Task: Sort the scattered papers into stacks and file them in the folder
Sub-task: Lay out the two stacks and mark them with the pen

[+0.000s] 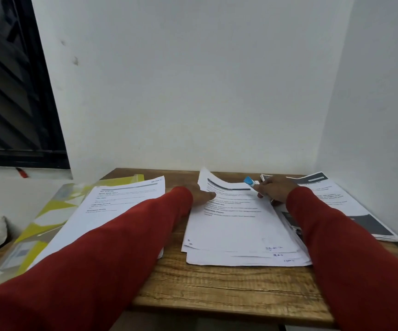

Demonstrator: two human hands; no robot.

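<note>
A wooden table [229, 290] is seen nearest, its bare front edge lying between two red sleeves that are stretched forward from the lower corners. The left sleeve [92, 254] is laid diagonally across the table's left part and over the near corner of a single printed sheet [121, 201], which is rested on a yellow and clear folder [49, 211] lying flat at the table's left edge. In the middle, a loosely squared stack of papers [238, 232] is spread on the wood, its lower sheets fanned out slightly at the near edge. The left hand [199, 195] is placed at the stack's far left edge, palm down, with the fingers extended and the top sheet's far corner lifted and curled up just beside them; nothing is gripped by it. The right sleeve [351, 254] is run along the stack's right side, covering part of a darker printed page there. The right hand [274, 189] is held at the stack's far right corner, fingers curled round a blue-capped marker [250, 181]. Further right, a second pile of papers [346, 206] with dark header bands is laid against the white wall [193, 80]. A dark window [9, 91] is seen at far left.
</note>
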